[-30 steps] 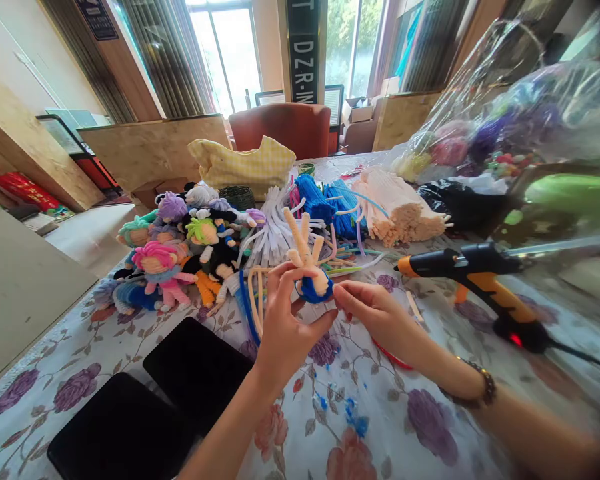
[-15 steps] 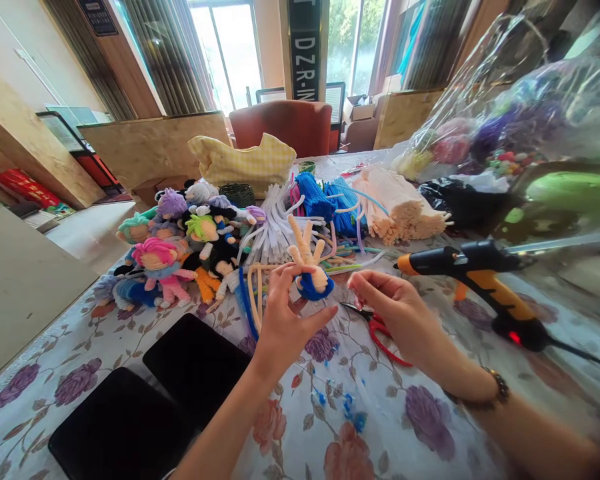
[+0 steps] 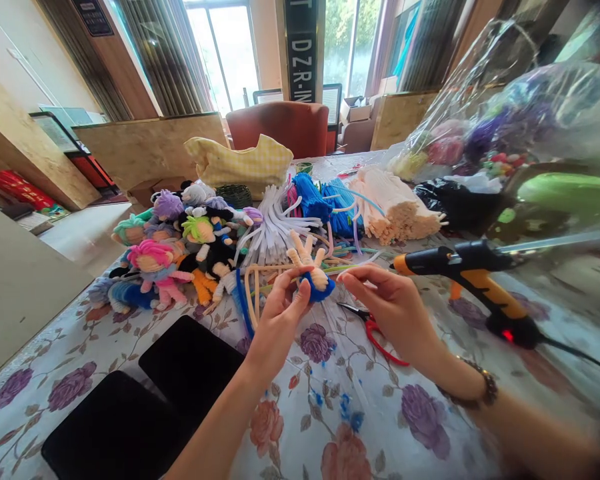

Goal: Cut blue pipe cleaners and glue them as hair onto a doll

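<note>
A small doll (image 3: 321, 283) with a pale body and blue hair is pinched in my left hand (image 3: 286, 300), its limbs pointing up and its head toward the right. My right hand (image 3: 387, 303) is just right of the doll's head, thumb and fingertips pressed together; whatever lies between them is too small to make out. Below that hand, red-handled scissors (image 3: 380, 343) lie on the table, their blades partly in view. A black and orange glue gun (image 3: 490, 280) with a red light rests farther right.
Finished dolls (image 3: 153, 263) are heaped at the left. Behind my hands lie bundles of white (image 3: 275, 227), blue (image 3: 313, 199) and peach chenille stems (image 3: 397, 210). Two black flat panels (image 3: 190, 360) lie front left. Blue scraps (image 3: 350, 410) dot the floral tablecloth (image 3: 325, 387). A clear plastic bag (image 3: 520, 113) stands back right.
My left thumb has closed onto the doll, where it was spread away before. My right hand has moved slightly left and up, closer to the doll's head.
</note>
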`<state>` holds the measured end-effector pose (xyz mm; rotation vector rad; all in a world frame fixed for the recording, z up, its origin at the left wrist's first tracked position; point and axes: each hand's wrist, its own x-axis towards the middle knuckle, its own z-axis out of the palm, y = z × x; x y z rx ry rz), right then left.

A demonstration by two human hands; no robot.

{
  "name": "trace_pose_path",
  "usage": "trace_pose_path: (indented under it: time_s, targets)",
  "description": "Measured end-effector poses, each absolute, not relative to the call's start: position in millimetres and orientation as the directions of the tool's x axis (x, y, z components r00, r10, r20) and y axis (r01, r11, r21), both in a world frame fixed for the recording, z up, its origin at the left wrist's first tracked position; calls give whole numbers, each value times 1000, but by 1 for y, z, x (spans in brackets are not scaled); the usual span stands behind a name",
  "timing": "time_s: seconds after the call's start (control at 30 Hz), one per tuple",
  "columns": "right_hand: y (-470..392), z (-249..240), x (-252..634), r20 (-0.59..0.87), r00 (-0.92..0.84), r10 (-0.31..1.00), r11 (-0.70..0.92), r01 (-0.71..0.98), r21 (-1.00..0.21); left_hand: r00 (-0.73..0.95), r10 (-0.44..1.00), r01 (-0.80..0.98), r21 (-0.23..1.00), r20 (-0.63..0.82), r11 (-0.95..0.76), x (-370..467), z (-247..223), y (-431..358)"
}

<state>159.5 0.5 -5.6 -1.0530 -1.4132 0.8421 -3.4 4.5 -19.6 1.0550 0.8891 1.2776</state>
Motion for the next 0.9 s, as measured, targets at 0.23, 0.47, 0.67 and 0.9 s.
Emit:
trace_pose_path:
  time_s: [0.23,0.47,0.67,0.9]
  targets:
    - [10,-3,147,627,-87,774,615,337,-713,133,988,-362,932,72,-19,-3,-22,4]
    - [17,-6,142,740,-213,638,713,528,-461,125,989,-345,938,74,-26,-3,-23,3]
    - [21,-2,142,657,-156,737,648,436,-624,102,994,-336,942,42,-5,-2,-21,3]
    - [22,-6,150,595,-36,803,568,350,-745,98,995,-384,923,26,14,-3,-18,2]
